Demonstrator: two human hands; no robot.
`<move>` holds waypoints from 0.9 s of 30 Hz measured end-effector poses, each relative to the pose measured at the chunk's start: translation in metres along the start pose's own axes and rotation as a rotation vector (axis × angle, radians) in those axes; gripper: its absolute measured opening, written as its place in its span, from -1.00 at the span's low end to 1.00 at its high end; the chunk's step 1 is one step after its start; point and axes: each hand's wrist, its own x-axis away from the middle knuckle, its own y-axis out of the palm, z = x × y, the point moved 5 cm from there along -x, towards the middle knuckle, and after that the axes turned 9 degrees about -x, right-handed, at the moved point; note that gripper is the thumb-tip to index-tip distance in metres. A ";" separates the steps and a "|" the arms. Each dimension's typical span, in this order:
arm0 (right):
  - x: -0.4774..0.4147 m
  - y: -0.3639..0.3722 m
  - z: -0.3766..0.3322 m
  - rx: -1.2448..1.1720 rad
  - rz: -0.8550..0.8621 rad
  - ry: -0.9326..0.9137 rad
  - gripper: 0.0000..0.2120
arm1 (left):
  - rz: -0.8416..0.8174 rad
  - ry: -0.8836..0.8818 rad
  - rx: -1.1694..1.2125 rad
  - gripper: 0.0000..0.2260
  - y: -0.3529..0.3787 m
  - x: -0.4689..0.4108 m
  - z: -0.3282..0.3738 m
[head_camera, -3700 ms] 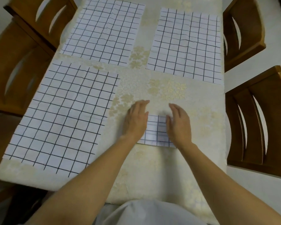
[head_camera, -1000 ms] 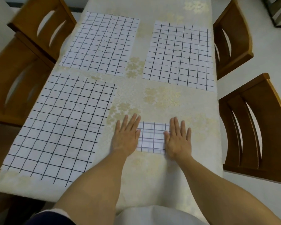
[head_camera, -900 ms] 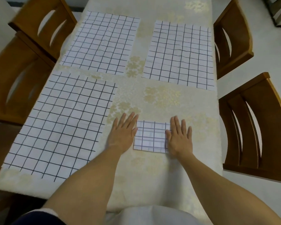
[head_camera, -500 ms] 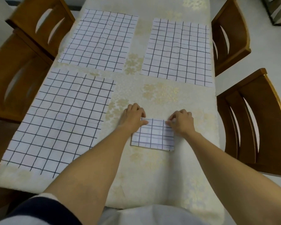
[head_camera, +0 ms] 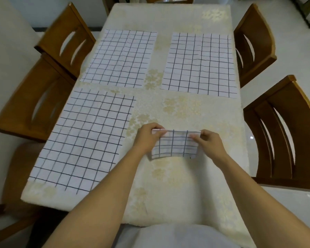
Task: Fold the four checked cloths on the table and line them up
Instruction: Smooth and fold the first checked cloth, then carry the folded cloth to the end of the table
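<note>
Step in hand: 1 of the 4 cloths is folded small; the person is lifting it by its far edge, either for a last fold toward themselves or to carry it to its place. Which of the 2 cannot be told.
Folded cloth (head_camera: 174, 146): near the right front part of the table (head_camera: 177, 190), far edge raised, near edge low; whether that edge touches the table cannot be told.
Left hand (head_camera: 148, 138): fingers and thumb pinch the far-left corner of the folded cloth.
Right hand (head_camera: 210, 144): pinches the far-right corner; the 2 hands stand apart by the width of the packet.
Near-left cloth (head_camera: 84, 138): flat and unfolded, just beside the left hand.
Far-left cloth (head_camera: 120, 58): flat, unfolded, at the far left of the table.
Far-right cloth (head_camera: 199, 63): flat, unfolded, directly beyond the folded one, with bare table between.
Progress: roughly a quarter by my reckoning; 3 cloths left to fold, and no line started.
Next move calls for: both corners kept level so the layers do not slip apart, and the packet laid down square, leaving room alongside for 3 more.
Surroundings: wooden chairs (head_camera: 283, 126) stand at both long sides.
</note>
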 end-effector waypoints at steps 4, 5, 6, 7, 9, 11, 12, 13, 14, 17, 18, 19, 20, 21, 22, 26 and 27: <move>0.035 0.005 -0.027 -0.207 0.069 -0.071 -0.85 | 0.149 -0.006 0.179 -0.95 -0.022 0.038 0.026; 0.043 0.006 -0.034 -0.245 0.089 -0.093 -0.86 | 0.177 -0.018 0.234 -0.95 -0.025 0.047 0.028; 0.050 0.006 -0.041 -0.278 0.109 -0.112 -0.86 | 0.184 -0.029 0.287 -0.95 -0.027 0.055 0.030; 0.057 0.005 -0.047 -0.303 0.129 -0.126 -0.84 | 0.166 -0.041 0.319 -0.96 -0.028 0.062 0.031; 0.073 0.001 -0.062 -0.343 0.179 -0.163 -0.74 | 0.093 -0.060 0.335 -0.88 -0.024 0.080 0.036; 0.090 -0.005 -0.074 -0.389 0.218 -0.162 -0.79 | 0.090 -0.042 0.315 -0.81 -0.025 0.093 0.041; 0.099 -0.006 -0.078 -0.404 0.227 -0.150 -0.79 | 0.110 -0.025 0.304 -0.75 -0.029 0.098 0.047; 0.108 -0.007 -0.081 -0.406 0.231 -0.130 -0.77 | 0.131 -0.016 0.318 -0.71 -0.035 0.102 0.052; 0.116 -0.007 -0.083 -0.390 0.234 -0.113 -0.76 | 0.143 -0.001 0.335 -0.67 -0.040 0.105 0.057; 0.152 -0.008 -0.086 -0.353 0.282 -0.116 -0.72 | 0.139 0.048 0.363 -0.58 -0.046 0.119 0.070; 0.167 -0.007 -0.085 -0.334 0.311 -0.119 -0.68 | 0.131 0.071 0.365 -0.59 -0.047 0.130 0.074; 0.182 -0.006 -0.085 -0.318 0.338 -0.129 -0.68 | 0.128 0.098 0.352 -0.57 -0.047 0.142 0.075; 0.199 -0.004 -0.085 -0.307 0.356 -0.142 -0.72 | 0.123 0.130 0.341 -0.54 -0.048 0.155 0.076; 0.215 -0.001 -0.086 -0.292 0.370 -0.156 -0.76 | 0.113 0.145 0.329 -0.51 -0.048 0.166 0.073; 0.229 0.001 -0.086 -0.262 0.387 -0.175 -0.78 | 0.097 0.149 0.326 -0.49 -0.047 0.177 0.069; 0.278 0.001 -0.074 -0.078 0.489 -0.266 -0.77 | -0.019 0.155 0.393 -0.55 -0.035 0.218 0.055; 0.290 0.001 -0.069 -0.051 0.510 -0.268 -0.75 | -0.045 0.160 0.414 -0.59 -0.032 0.231 0.057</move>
